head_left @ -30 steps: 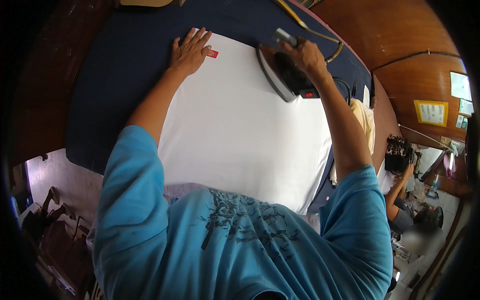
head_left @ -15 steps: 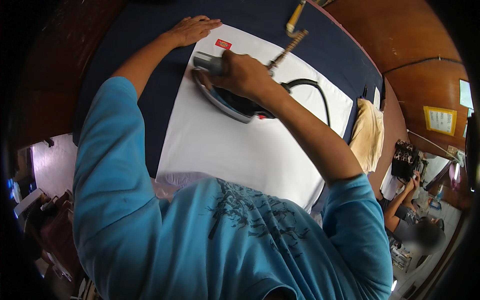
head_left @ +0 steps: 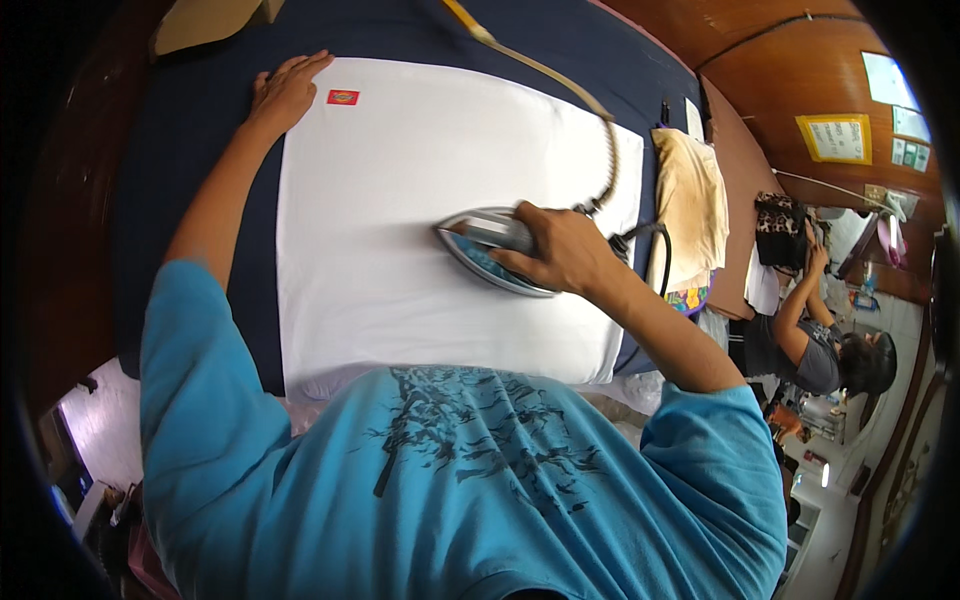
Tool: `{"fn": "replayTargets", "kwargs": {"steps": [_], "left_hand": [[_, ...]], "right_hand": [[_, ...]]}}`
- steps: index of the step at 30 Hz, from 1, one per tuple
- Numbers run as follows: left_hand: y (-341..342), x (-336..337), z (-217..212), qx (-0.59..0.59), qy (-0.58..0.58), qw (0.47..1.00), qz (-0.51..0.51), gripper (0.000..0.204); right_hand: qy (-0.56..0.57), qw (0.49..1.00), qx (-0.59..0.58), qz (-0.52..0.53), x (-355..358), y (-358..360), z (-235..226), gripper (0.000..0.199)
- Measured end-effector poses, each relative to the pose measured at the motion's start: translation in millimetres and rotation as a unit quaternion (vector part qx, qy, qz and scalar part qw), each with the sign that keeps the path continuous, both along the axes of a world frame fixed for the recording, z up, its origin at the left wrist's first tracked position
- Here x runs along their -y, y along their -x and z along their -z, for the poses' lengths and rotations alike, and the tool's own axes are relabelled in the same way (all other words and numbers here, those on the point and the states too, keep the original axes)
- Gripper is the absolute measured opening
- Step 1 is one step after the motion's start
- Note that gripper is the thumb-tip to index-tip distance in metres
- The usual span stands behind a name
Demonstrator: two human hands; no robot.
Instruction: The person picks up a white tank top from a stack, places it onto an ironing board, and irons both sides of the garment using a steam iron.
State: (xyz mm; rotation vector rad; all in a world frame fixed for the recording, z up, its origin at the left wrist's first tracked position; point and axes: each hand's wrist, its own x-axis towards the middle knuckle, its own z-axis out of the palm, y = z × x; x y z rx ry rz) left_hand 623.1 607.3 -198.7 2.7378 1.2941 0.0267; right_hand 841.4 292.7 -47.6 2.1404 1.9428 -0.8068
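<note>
A white cloth [head_left: 390, 250] lies spread on a dark blue covered table [head_left: 145, 240], with a small red label [head_left: 343, 97] near its far left corner. My right hand [head_left: 568, 248] is wrapped round the handle of a steam iron [head_left: 490, 250], whose soleplate lies on the middle of the cloth, its tip pointing left. At the far left corner my left hand [head_left: 287, 92] lies flat, fingers stretched out, at the cloth's edge. The iron's hose [head_left: 560, 78] runs from its rear to the far side, and a black cord [head_left: 665, 250] loops at its right.
Folded beige cloth [head_left: 690, 200] lies right of the white one, over something patterned. A brown board or box [head_left: 210, 25] sits at the far left. Wood panels with pinned papers [head_left: 835, 138] stand on the right. Another person [head_left: 810, 345] works beyond, at the right.
The iron in my right hand has moved from near the label, toward the right and nearer me. My left hand stays by the far left corner. The view has shifted.
</note>
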Motion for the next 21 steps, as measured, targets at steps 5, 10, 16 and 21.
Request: {"fn": "replayTargets", "kwargs": {"steps": [5,10,16,21], "left_hand": [[-45.3,47.9,-2.3,0.025,-0.050,0.992,-0.112,0.048],[-45.6,55.4,13.9,0.026,-0.065,0.992,-0.106,0.051],[-39.3,63.3,7.7,-0.003,-0.049,0.990,-0.134,0.051],[-51.6,64.7,-0.9,-0.013,-0.044,0.990,-0.133,0.050]], "right_hand": [[-0.045,0.985,0.040,0.162,11.3,-60.9,3.0,0.060],[-0.168,0.954,0.062,0.242,-38.6,-130.9,18.0,0.060],[-0.146,0.983,0.054,0.095,-36.0,-106.9,18.6,0.055],[-0.196,0.974,0.064,0.093,-105.6,-174.2,20.4,0.063]]}}
